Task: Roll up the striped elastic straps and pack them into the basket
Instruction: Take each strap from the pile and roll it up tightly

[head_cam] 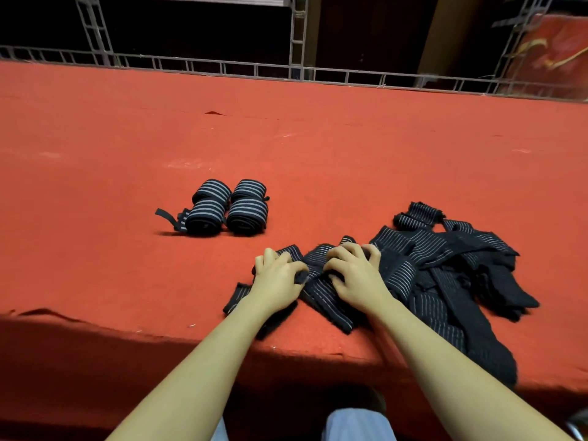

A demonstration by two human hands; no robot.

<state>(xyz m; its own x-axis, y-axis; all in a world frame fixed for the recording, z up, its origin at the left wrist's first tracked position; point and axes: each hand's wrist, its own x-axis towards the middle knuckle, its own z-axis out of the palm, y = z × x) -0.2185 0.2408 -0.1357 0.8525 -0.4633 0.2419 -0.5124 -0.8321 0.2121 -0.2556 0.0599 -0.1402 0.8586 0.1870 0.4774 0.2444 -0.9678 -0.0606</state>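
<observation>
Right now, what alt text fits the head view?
Both hands, left hand and right hand, grip an unrolled striped strap at the near edge of a red table. Four rolled straps sit grouped to the left; a loose strap pile lies right. No basket shows.

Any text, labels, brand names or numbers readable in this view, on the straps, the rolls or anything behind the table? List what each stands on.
No readable text anywhere.
Four rolled black elastic straps with grey stripes: stripes only, no label showing.
Loose pile of black striped straps: no tag or print visible.
Red panel with yellow marks at the far right: blurred shapes, not legible as writing.
</observation>
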